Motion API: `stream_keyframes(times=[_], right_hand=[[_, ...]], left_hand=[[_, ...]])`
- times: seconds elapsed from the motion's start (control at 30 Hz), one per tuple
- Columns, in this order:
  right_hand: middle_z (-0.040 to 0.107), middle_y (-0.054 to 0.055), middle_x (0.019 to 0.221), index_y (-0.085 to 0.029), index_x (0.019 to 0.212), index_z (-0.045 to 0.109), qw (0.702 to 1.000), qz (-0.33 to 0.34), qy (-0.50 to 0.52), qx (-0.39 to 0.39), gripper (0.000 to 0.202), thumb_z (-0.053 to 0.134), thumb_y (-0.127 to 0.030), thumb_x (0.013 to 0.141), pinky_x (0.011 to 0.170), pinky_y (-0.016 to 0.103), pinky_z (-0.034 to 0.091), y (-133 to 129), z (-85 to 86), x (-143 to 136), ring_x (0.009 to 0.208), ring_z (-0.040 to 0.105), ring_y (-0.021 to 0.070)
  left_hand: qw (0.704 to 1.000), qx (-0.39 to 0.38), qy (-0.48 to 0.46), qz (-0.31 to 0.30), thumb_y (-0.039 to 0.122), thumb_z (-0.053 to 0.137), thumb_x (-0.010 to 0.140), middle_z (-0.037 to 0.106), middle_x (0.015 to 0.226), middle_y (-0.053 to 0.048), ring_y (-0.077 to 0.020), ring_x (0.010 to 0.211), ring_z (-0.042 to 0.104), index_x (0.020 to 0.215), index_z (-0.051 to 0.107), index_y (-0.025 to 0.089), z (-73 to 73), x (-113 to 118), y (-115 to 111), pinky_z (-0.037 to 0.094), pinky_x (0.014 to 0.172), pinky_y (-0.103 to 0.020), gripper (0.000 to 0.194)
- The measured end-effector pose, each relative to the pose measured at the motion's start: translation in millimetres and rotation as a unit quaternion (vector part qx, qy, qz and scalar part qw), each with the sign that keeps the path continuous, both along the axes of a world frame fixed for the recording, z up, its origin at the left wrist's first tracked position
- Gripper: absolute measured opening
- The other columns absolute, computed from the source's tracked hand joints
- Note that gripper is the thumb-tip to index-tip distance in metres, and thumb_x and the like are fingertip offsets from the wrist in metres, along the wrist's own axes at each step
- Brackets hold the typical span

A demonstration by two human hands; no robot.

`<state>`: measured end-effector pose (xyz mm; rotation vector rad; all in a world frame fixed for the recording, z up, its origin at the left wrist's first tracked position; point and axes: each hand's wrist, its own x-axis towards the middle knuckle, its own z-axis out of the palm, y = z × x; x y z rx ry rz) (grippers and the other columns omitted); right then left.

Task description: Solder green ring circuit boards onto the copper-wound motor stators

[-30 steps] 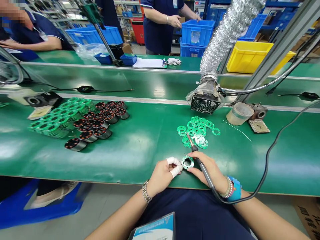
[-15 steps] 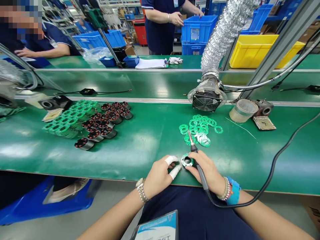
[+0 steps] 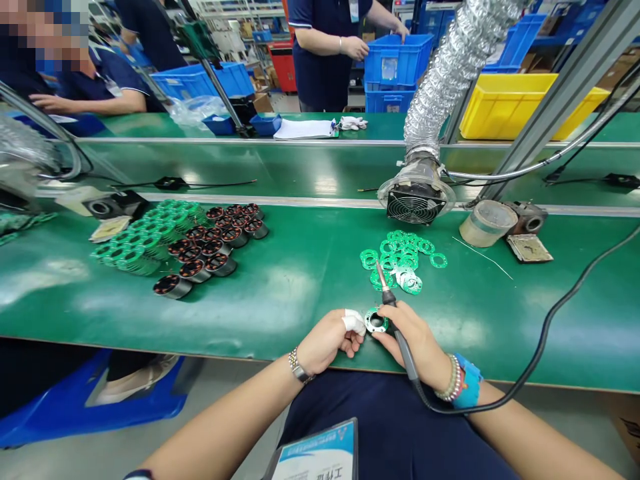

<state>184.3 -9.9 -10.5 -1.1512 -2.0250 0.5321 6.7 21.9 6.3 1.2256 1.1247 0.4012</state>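
My right hand (image 3: 415, 337) is closed round a soldering iron (image 3: 389, 297), its tip pointing away towards loose ring boards. The thumb and fingertips of that hand also hold the sides of a small round part topped by a green and white ring-shaped circuit board (image 3: 376, 320). At the left edge of this part is my left hand (image 3: 336, 339), turned with its fingers curled together and white covers on fingertips. Whatever may be between those fingers is hidden. Beyond the iron's tip lies a loose heap of green ring-shaped circuit boards (image 3: 407, 257).
Several motor stators with copper windings (image 3: 215, 250) stand at left beside stacked green circuit boards (image 3: 143, 237). A fan on a foil duct (image 3: 414, 203) faces me. Right of it are a round plastic tub (image 3: 487, 223) and a soldering sponge (image 3: 529, 248). The iron's cord (image 3: 545, 340) loops right.
My left hand has rolled over and its spread thumb and finger have curled in, against the round part's left side. My right hand holds the iron and part almost unmoved.
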Motion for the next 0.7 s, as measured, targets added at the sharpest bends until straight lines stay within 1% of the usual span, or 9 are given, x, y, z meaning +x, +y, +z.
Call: stream_keyframes(times=[0.07,0.1,0.17,0.3,0.37,0.43,0.53,0.6,0.7], right_hand=[[0.052,0.007,0.090,-0.020,0.110,0.048,1.000,0.001,0.000,0.000,0.025,0.053,-0.018,0.085,0.069,0.030,0.049,0.2,-0.3,0.2,0.078,0.054,0.0185],[0.052,0.007,0.090,-0.020,0.110,0.048,1.000,0.003,0.001,0.000,0.025,0.053,-0.017,0.085,0.069,0.030,0.049,0.2,-0.5,0.3,0.078,0.053,0.0185],[0.052,0.007,0.090,-0.020,0.110,0.048,1.000,0.008,0.005,-0.003,0.026,0.053,-0.016,0.085,0.069,0.030,0.048,0.0,-0.7,0.5,0.079,0.053,0.0185],[0.050,0.006,0.090,-0.020,0.111,0.047,1.000,0.013,0.005,-0.009,0.027,0.053,-0.015,0.085,0.069,0.030,0.047,-0.4,-0.4,0.4,0.080,0.052,0.0187],[0.050,0.006,0.090,-0.021,0.111,0.047,1.000,0.013,0.005,-0.009,0.026,0.052,-0.016,0.086,0.070,0.030,0.047,-0.5,0.1,0.3,0.080,0.052,0.0188],[0.050,0.006,0.090,-0.020,0.111,0.046,1.000,0.014,0.005,-0.011,0.026,0.051,-0.016,0.086,0.069,0.030,0.047,-0.5,0.9,0.3,0.079,0.051,0.0188],[0.049,0.006,0.089,-0.020,0.110,0.047,1.000,0.015,0.003,-0.010,0.025,0.051,-0.016,0.086,0.068,0.030,0.047,-0.6,2.1,-0.1,0.078,0.051,0.0190],[0.049,0.006,0.088,-0.020,0.110,0.047,1.000,0.012,0.002,-0.006,0.025,0.051,-0.015,0.086,0.067,0.030,0.046,-0.7,2.4,-0.5,0.078,0.051,0.0190],[0.049,0.006,0.088,-0.020,0.110,0.047,1.000,0.010,0.001,-0.001,0.025,0.051,-0.015,0.085,0.067,0.028,0.046,-0.5,1.7,-0.8,0.078,0.051,0.0187]], left_hand=[[0.997,-0.073,-0.029,0.026,0.023,0.041,0.075,0.048,0.054,0.001,-0.0091,0.042,0.046,0.064,0.047,0.015,-0.2,0.0,-0.6,0.038,0.038,-0.019,0.015],[0.999,-0.037,-0.014,0.019,0.025,0.043,0.076,0.050,0.056,0.001,-0.0095,0.045,0.048,0.066,0.049,0.015,-0.4,-2.3,-2.0,0.040,0.040,-0.019,0.016],[0.988,0.143,0.060,-0.018,0.029,0.047,0.080,0.058,0.067,-0.003,-0.0117,0.055,0.054,0.076,0.057,0.015,-1.2,-10.4,-5.3,0.045,0.050,-0.022,0.018],[0.823,0.519,0.209,-0.100,0.026,0.050,0.084,0.066,0.095,-0.008,-0.0173,0.077,0.058,0.096,0.062,0.017,-5.1,-27.5,-8.0,0.046,0.068,-0.028,0.019],[0.756,0.592,0.241,-0.140,0.022,0.047,0.085,0.067,0.094,-0.008,-0.0171,0.075,0.058,0.094,0.062,0.017,-7.3,-29.8,-6.9,0.044,0.064,-0.027,0.018],[0.728,0.615,0.256,-0.163,0.021,0.046,0.086,0.067,0.089,-0.007,-0.0159,0.070,0.057,0.089,0.062,0.017,-8.3,-26.5,-5.5,0.042,0.060,-0.026,0.017],[0.766,0.574,0.257,-0.136,0.019,0.044,0.082,0.062,0.075,-0.007,-0.0148,0.063,0.053,0.075,0.060,0.015,-7.4,-14.0,-4.7,0.041,0.057,-0.025,0.018],[0.850,0.469,0.225,-0.081,0.018,0.043,0.079,0.055,0.065,-0.004,-0.0135,0.057,0.050,0.065,0.054,0.015,-6.0,-5.1,-5.1,0.040,0.054,-0.024,0.017],[0.983,0.165,0.076,0.005,0.024,0.043,0.079,0.047,0.055,0.001,-0.0103,0.047,0.047,0.062,0.047,0.016,-4.5,0.4,-6.3,0.040,0.047,-0.022,0.019]])
